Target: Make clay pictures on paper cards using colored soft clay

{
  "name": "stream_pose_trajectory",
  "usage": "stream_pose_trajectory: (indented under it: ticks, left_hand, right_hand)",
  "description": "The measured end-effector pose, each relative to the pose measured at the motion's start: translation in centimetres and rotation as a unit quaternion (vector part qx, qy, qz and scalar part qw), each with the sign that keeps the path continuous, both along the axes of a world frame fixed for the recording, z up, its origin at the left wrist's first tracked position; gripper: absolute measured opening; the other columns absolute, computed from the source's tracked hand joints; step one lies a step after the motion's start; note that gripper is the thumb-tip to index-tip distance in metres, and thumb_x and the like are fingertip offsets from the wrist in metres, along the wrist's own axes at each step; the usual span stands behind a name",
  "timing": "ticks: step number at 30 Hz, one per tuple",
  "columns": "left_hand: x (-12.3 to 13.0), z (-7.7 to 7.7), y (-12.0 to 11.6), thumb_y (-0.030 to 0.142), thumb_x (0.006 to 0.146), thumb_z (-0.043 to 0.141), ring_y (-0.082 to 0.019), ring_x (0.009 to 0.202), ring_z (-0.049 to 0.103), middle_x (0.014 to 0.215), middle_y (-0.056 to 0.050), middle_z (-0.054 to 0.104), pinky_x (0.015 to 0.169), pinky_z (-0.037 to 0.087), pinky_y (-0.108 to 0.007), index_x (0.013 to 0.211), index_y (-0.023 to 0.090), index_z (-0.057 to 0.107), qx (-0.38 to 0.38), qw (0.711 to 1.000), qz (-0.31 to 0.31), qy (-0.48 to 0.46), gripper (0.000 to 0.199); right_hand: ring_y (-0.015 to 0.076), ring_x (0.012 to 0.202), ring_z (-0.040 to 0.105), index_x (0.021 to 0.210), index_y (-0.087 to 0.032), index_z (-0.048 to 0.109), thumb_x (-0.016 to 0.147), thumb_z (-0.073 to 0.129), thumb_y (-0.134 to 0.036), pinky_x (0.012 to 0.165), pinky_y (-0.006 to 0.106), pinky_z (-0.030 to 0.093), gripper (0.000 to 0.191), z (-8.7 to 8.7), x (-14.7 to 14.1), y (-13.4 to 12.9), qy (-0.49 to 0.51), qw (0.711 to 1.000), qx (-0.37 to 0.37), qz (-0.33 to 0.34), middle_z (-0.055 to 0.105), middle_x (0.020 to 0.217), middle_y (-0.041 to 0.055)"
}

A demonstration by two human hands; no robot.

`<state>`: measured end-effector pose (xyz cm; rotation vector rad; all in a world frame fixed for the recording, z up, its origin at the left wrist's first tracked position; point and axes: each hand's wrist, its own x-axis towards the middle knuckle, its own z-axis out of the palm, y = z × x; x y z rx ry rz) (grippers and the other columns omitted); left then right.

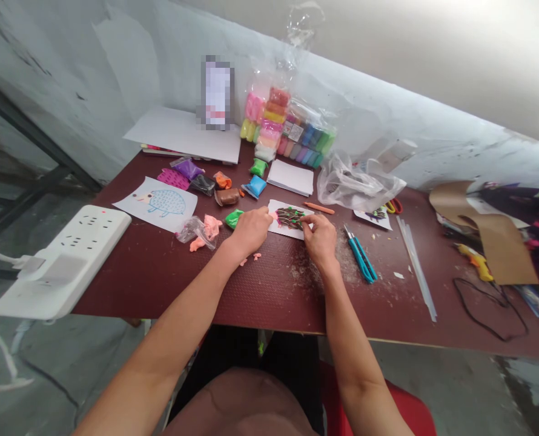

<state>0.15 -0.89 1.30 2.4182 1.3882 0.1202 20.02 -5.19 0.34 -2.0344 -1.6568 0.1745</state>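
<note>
A small white card (273, 227) lies on the table between my hands. It carries a brown clay shape (290, 218) dotted with green, with pink at its left end. My left hand (254, 231) is closed, its fingertips gripping the card's left edge. My right hand (320, 239) pinches at the right end of the brown shape; whatever is in its fingertips is too small to name. Green clay (234, 218) sits beside my left hand, with salmon-pink clay (212, 226) in torn plastic further left. Beyond the card rests an orange stick (319, 208).
Left are a hedgehog drawing (163, 204), clay packets (203, 184) and a white power strip (69, 260). A teal cutter (361, 257), clear sticks (417, 269) and a yellow glue gun (476, 261) with a black cord lie right. Behind stand bagged clays (269, 127) and a phone (218, 94).
</note>
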Motion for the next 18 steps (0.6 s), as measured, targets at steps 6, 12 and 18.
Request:
stream_pose_trajectory:
  ticks: [6,12,18]
  left_hand:
    - [-0.02,0.06,-0.03,0.019,0.108,0.034,-0.028,0.104,0.071,0.121,-0.016,0.071,0.082,0.047,-0.035,0.124,0.014,0.078,0.002,1.0,-0.005,0.006,0.047]
    - [-0.05,0.18,-0.1,0.018,0.107,0.035,-0.029,0.104,0.071,0.12,-0.017,0.071,0.081,0.047,-0.036,0.124,0.014,0.078,0.0,1.0,-0.005,0.003,0.046]
    - [-0.08,0.31,-0.12,0.018,0.107,0.034,-0.029,0.105,0.071,0.121,-0.017,0.071,0.081,0.047,-0.036,0.123,0.013,0.078,0.0,1.0,-0.008,0.009,0.047]
  right_hand:
    - [0.0223,0.08,0.067,0.098,-0.019,0.082,0.09,0.061,-0.019,0.081,0.034,0.048,0.022,0.16,-0.25,0.05,0.017,1.0,-0.01,-0.008,0.08,0.098,0.0097]
    - [0.0203,0.072,0.064,0.092,-0.021,0.077,0.087,0.064,-0.021,0.076,0.032,0.045,0.014,0.12,-0.28,0.01,0.034,0.999,0.01,-0.005,0.079,0.089,0.0051]
    - [0.0199,0.072,0.063,0.096,-0.018,0.078,0.087,0.06,-0.019,0.077,0.034,0.046,0.02,0.33,-0.22,-0.12,0.044,0.998,0.035,0.002,0.079,0.099,0.0095]
